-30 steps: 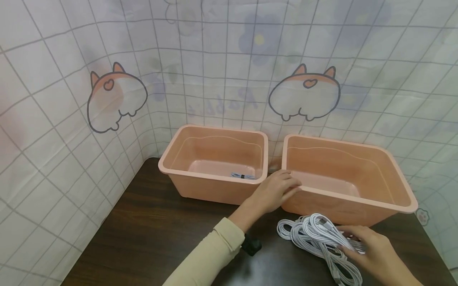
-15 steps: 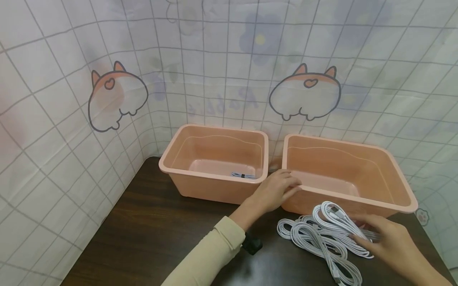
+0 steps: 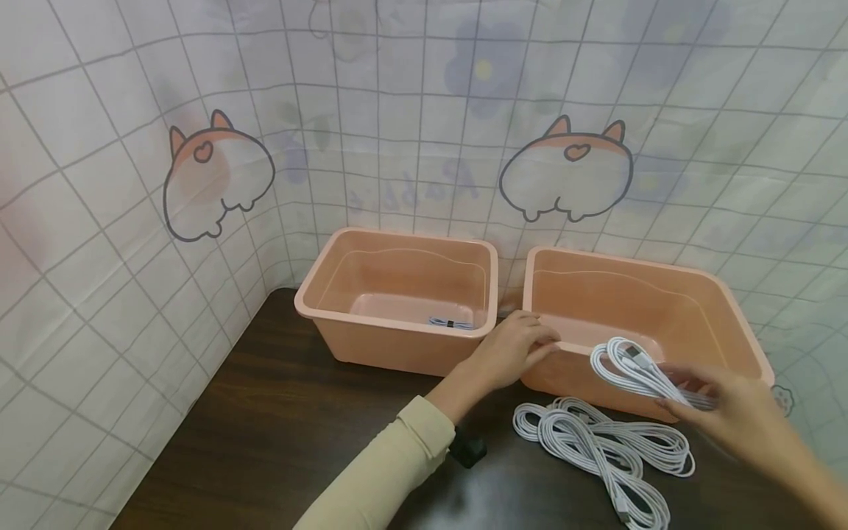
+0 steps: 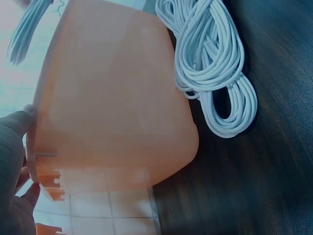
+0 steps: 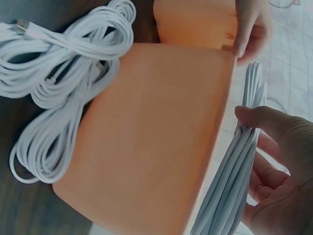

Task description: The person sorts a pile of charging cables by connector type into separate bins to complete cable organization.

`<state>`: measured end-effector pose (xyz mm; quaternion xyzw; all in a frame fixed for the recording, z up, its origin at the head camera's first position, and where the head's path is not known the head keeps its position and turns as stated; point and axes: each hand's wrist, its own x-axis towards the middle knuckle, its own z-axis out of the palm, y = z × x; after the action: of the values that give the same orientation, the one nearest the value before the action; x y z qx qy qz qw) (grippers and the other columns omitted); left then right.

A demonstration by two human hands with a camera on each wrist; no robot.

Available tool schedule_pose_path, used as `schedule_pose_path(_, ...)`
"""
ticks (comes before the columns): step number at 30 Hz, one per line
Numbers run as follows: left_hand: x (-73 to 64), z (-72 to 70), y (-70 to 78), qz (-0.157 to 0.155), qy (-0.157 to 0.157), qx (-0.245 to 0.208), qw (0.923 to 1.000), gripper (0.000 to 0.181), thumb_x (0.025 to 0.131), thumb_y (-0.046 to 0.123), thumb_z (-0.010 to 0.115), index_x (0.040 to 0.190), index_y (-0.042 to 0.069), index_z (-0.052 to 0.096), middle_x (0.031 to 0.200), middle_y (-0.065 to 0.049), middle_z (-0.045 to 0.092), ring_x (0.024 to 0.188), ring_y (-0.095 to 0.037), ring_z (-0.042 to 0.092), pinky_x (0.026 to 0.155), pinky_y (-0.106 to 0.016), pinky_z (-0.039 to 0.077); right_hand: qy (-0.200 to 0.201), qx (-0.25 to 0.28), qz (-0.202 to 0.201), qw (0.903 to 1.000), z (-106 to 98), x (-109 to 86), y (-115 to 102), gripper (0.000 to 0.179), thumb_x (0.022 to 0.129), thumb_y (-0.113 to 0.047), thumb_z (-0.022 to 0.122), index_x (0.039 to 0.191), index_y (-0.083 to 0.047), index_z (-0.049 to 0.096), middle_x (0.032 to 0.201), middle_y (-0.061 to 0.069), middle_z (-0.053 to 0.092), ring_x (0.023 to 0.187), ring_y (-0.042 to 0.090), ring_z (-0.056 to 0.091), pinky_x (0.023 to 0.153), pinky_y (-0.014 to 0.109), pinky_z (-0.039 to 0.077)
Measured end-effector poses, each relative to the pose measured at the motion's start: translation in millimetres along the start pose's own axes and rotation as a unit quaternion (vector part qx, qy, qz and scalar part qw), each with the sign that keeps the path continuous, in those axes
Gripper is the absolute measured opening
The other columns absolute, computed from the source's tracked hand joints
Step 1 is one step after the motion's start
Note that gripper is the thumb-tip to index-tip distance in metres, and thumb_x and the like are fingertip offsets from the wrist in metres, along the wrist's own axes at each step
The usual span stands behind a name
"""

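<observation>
My right hand (image 3: 735, 401) pinches a coiled white USB cable (image 3: 629, 368) between thumb and fingers. The coil is raised and overlaps the front rim of the right peach plastic bin (image 3: 596, 383) in the head view. In the right wrist view the held cable (image 5: 230, 181) hangs alongside the bin's rim. With thumb and fingers, my left hand (image 3: 510, 350) grips that bin's rim at its near left corner. The left wrist view shows the thumb (image 4: 22, 120) on the rim. Several coiled white cables (image 3: 596, 449) lie overlapping on the dark wooden table, in front of the right bin.
A second peach bin (image 3: 391, 346) stands on the left, with a small tied blue-white cable (image 3: 450, 324) inside. Behind both bins hangs a white grid-patterned cloth (image 3: 411, 110). A black object (image 3: 467, 449) shows beneath my left wrist.
My right hand has lifted one coiled cable off the pile, up and to the right, to the bin's front rim. The left hand has stayed on the rim.
</observation>
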<state>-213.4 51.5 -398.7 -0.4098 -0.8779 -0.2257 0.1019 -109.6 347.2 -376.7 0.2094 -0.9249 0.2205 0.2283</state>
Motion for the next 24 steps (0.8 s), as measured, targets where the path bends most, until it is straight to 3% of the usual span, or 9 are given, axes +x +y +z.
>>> schedule_pose_path(6, 0.7, -0.3, -0.3, 0.0, 0.0, -0.002, 1.0, 0.022, 0.107, 0.025, 0.065, 0.119, 0.014, 0.08, 0.117, 0.0, 0.077, 0.126, -0.022, 0.063, 0.117, -0.027, 0.042, 0.0, -0.008, 0.003, 1.0, -5.9, 19.0, 4.9, 0.046, 0.058, 0.005, 0.095, 0.1, -0.003, 0.079, 0.076, -0.001, 0.072, 0.073, -0.009, 0.054, 0.059, 0.01, 0.043)
schedule_pose_path(16, 0.2, -4.2, 1.8, -0.017, -0.017, -0.012, 0.9996, 0.023, 0.108, 0.025, 0.064, 0.12, 0.013, 0.079, 0.12, -0.001, 0.077, 0.133, -0.024, 0.06, 0.12, -0.028, 0.039, -0.045, -0.021, 0.028, 0.9984, -14.6, 53.9, 12.0, 0.034, 0.076, -0.006, 0.093, 0.107, -0.001, 0.079, 0.088, 0.005, 0.077, 0.079, -0.011, 0.052, 0.061, 0.017, 0.049)
schedule_pose_path(19, -0.1, -5.7, 3.0, -0.017, -0.016, -0.012, 0.9997, 0.023, 0.107, 0.025, 0.065, 0.12, 0.013, 0.079, 0.119, -0.002, 0.077, 0.132, -0.024, 0.06, 0.12, -0.028, 0.039, -0.056, -0.027, 0.039, 0.9973, -14.8, 63.1, 14.1, 0.035, 0.077, -0.006, 0.092, 0.108, 0.002, 0.078, 0.09, 0.008, 0.077, 0.078, -0.002, 0.057, 0.059, 0.021, 0.05)
schedule_pose_path(24, -0.1, -5.8, 3.1, -0.016, -0.014, -0.008, 0.9997, 0.023, 0.107, 0.026, 0.065, 0.12, 0.013, 0.079, 0.119, -0.001, 0.077, 0.132, -0.024, 0.06, 0.119, -0.027, 0.04, -0.07, -0.033, 0.046, 0.9959, -13.0, 77.9, 18.9, 0.034, 0.079, -0.004, 0.091, 0.108, 0.005, 0.077, 0.09, 0.013, 0.076, 0.077, 0.024, 0.065, 0.058, 0.024, 0.047)
